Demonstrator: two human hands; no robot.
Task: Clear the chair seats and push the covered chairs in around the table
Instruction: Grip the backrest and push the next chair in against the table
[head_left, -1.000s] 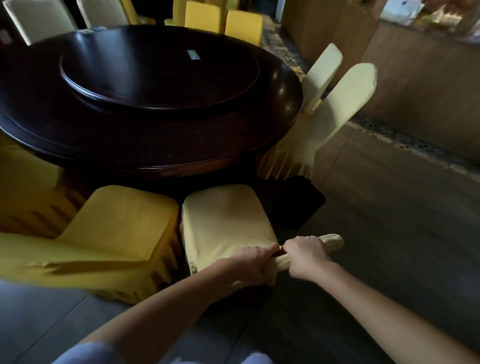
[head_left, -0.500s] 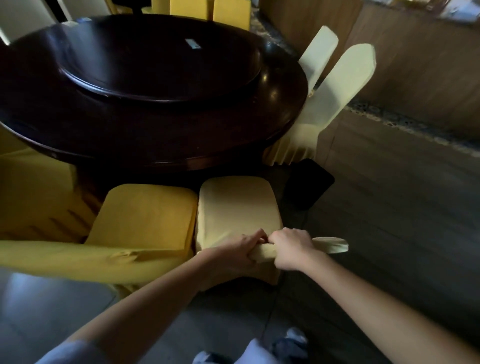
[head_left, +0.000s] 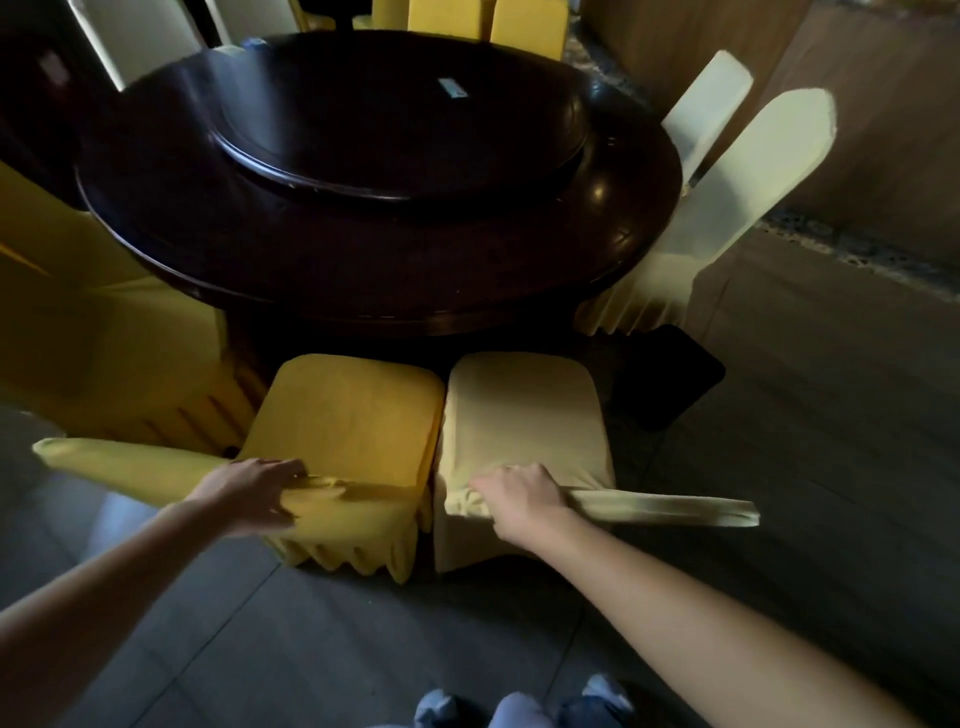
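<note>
Two covered chairs stand side by side at the near edge of the dark round table (head_left: 613, 249), seats partly under its rim. My left hand (head_left: 249, 496) grips the top of the backrest of the yellow chair (head_left: 348, 415), fingers over the fabric and thumb below. The top of the backrest of the pale cream chair (head_left: 519, 410) is gripped by my right hand (head_left: 519, 499). Both seats look bare.
A lazy Susan (head_left: 395, 130) with a small card (head_left: 452, 88) sits on the table. Two pale chairs (head_left: 753, 171) stand at the right, another yellow chair (head_left: 88, 322) at the left, more at the far side. A black object (head_left: 670, 374) lies on the floor.
My left hand left the pale chair's backrest and went left onto the yellow chair's backrest. My right hand stayed on the pale chair, which slid up beside the yellow one.
</note>
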